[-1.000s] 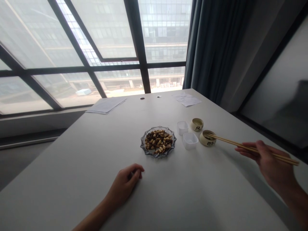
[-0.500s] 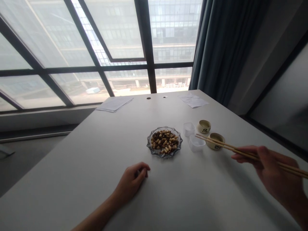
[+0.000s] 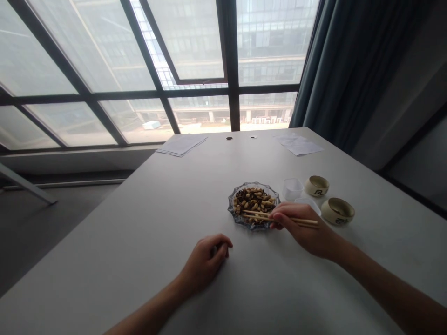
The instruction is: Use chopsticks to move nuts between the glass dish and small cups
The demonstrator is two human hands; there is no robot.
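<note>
My right hand point(image 3: 303, 232) is shut on a pair of wooden chopsticks point(image 3: 303, 221). Their tips are slightly apart over the left part of a scalloped glass dish point(image 3: 233, 217). Peanuts in shells point(image 3: 254, 198), mixed with dark seeds, fill the dish; whether the tips touch any cannot be made out. My left hand point(image 3: 206, 260) rests on the white table in front of the dish, fingers loosely curled with nothing visible in them. Right of the dish stand two clear plastic cups, the farther cup point(image 3: 292, 190) and a nearer cup point(image 3: 310, 204) partly hidden by my right hand.
Two cream ceramic bowls with dark markings, a farther bowl point(image 3: 317, 186) and a nearer bowl point(image 3: 338, 211), stand right of the cups. Paper sheets point(image 3: 183, 144) lie at the table's far left, more sheets point(image 3: 300, 144) at its far right. Windows and a dark curtain point(image 3: 335, 70) are beyond.
My right hand has moved left with the chopsticks, from beside the bowls to the glass dish. The view has shifted left, while my left hand keeps its curled pose on the table.
</note>
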